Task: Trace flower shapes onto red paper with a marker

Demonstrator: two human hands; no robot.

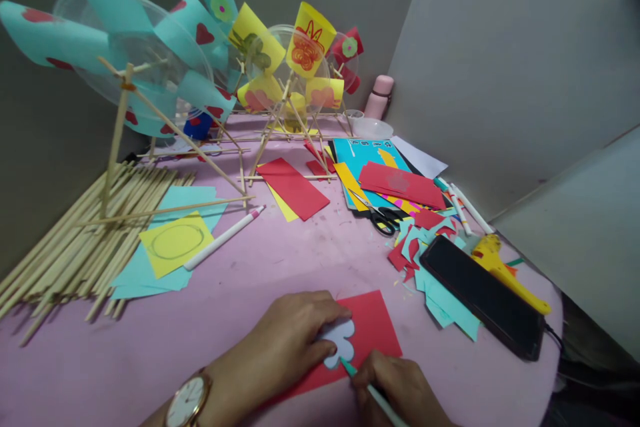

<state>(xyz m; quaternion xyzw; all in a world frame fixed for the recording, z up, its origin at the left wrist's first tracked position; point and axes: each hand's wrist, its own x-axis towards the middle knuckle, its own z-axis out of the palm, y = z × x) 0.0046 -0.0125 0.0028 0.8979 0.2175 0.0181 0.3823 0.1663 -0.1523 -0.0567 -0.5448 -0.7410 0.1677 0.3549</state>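
Observation:
A red sheet of paper (375, 323) lies on the table in front of me. On it rests a pale, flower-shaped paper cutout (341, 340), pinned down under the thumb and fingers of my left hand (295, 333); part of its left side is hidden. My right hand (395, 383) is closed around a white felt-tip pen (383, 403) with a green tip. That tip touches the sheet or the cutout's lower edge; I cannot tell which. A wristwatch (189, 401) is on my left wrist.
Bamboo sticks (100, 233), yellow paper (177, 243) and a marker (225, 238) lie left. Ferris-wheel models (295, 80) stand behind. Scissors (383, 217), paper scraps (413, 247), a phone (483, 297) and a yellow glue gun (510, 273) lie right, near the wall.

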